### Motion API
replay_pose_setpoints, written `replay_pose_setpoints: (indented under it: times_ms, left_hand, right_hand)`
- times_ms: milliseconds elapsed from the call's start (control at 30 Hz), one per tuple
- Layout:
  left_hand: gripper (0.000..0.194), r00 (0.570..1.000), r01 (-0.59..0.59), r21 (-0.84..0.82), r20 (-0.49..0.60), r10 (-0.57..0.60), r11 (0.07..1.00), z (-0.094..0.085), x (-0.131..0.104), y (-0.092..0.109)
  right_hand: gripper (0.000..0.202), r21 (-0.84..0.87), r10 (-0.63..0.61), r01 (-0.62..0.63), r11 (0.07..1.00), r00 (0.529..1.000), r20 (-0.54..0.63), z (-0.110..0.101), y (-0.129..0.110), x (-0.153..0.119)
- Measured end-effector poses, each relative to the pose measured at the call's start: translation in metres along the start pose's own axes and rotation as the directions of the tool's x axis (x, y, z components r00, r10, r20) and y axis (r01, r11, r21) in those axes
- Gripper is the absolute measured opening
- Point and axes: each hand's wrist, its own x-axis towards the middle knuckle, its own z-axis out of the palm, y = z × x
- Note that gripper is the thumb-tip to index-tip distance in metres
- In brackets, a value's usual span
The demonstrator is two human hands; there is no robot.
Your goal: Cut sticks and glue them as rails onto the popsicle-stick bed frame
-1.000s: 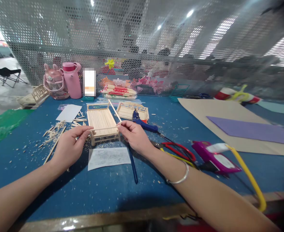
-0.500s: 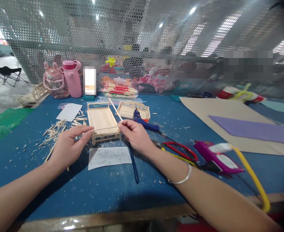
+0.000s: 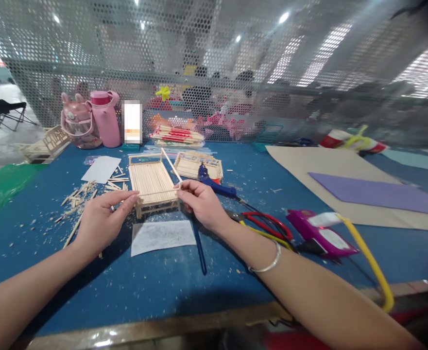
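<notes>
On the blue table stands a small bed-shaped frame (image 3: 150,177) built from thin wooden sticks, with a slatted top and a raised rail at its far end. A thin wooden stick (image 3: 158,193) lies level above its near edge. My left hand (image 3: 102,221) pinches the stick's left end between thumb and forefinger. At the right end, the fingers of my right hand (image 3: 201,204) are closed on the same stick, where it meets a slanting side stick (image 3: 170,163) running to the far rail. The fingertips hide that corner. Below the frame lies a whitish sheet, sandpaper-like (image 3: 162,238).
Right of the frame lie a blue corded tool (image 3: 221,188), red-handled pliers (image 3: 268,222) and a purple tool (image 3: 319,236) with a yellow tube. Cut stick pieces (image 3: 82,194) litter the left. Behind stand pink bottles (image 3: 105,121), a stick bundle (image 3: 177,136) and a second stick frame (image 3: 192,166).
The whole view has shifted slightly, so things appear a little further left. Both hands keep their hold on the stick ends, and the frame stays in place.
</notes>
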Motion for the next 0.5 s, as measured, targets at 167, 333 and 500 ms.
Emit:
replay_pose_setpoints:
  times_ms: [167,333,500]
  left_hand:
    - [0.024,1.0,0.0,0.004,-0.005,0.0,1.0,0.0,0.0003,0.0001]
    - [0.024,1.0,-0.004,0.013,0.004,0.004,1.0,-0.0017,0.0013,0.0002]
    - [0.026,1.0,-0.008,0.017,0.014,0.008,1.0,-0.0022,0.0017,0.0005]
  right_hand:
    - [0.014,-0.036,-0.027,0.027,0.999,1.0,-0.01,0.0009,0.002,0.0005]
    - [0.012,-0.023,-0.031,0.031,0.999,0.999,-0.004,-0.0002,0.0004,0.0004]
    - [0.016,0.011,-0.031,0.031,0.999,0.999,-0.007,0.0009,-0.0003,-0.0002]
